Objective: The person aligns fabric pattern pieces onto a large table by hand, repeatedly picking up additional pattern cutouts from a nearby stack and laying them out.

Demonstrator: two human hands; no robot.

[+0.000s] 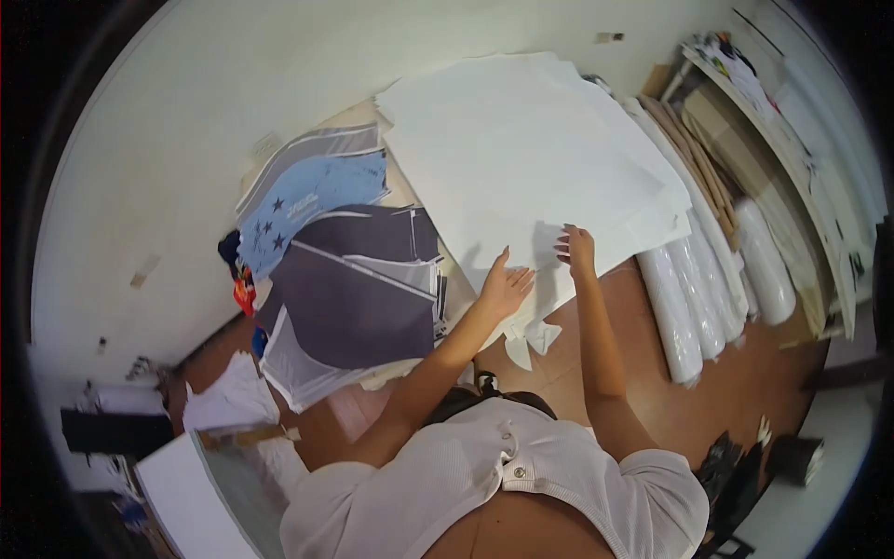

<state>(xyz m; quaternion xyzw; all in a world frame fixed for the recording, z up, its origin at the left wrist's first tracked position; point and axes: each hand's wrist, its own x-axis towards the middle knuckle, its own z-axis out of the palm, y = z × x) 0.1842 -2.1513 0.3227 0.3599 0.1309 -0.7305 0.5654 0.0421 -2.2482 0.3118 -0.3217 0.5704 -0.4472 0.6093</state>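
Note:
Large white sheets [531, 140] lie stacked with uneven edges in front of me. Over their near edge is my left hand [506, 287], palm partly turned up, fingers and thumb spread, holding nothing. My right hand [576, 249] is just above the sheets to the right, fingers bent but apart, with nothing visible between them. Left of the sheets lie dark grey cut pieces [363, 279] with white edges, and beyond them a blue piece [312, 196] with stars. Small white scraps [533, 343] hang at the near edge below my hands.
Plastic-wrapped white rolls [680, 307] and brown rolls [694, 154] stand at the right, beside a shelf [773, 140]. White cloth [233, 396] lies on the floor at the left, near a white-topped table [191, 494]. Dark bags [731, 475] are at the lower right.

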